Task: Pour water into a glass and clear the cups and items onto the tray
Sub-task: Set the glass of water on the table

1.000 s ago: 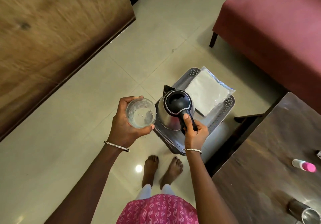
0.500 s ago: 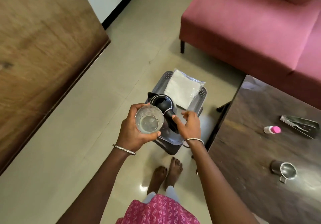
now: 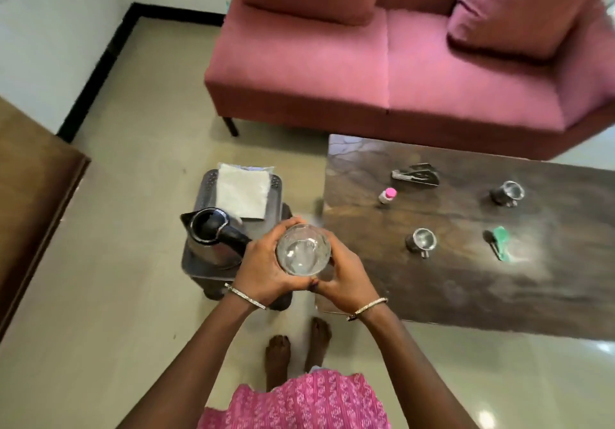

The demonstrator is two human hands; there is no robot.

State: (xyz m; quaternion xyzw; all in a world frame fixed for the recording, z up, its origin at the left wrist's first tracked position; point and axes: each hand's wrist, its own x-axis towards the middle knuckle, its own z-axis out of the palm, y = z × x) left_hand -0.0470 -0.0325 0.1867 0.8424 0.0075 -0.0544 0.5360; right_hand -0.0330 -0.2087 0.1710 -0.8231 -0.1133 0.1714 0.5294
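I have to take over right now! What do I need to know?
Left hand and right hand both hold the glass, which has water in it.
The kettle stands on the tray, beside a white packet.
Done: water poured.
Left: the table holds two steel cups, a pink-capped bottle, a metal holder and a green item. Move them onto the tray.
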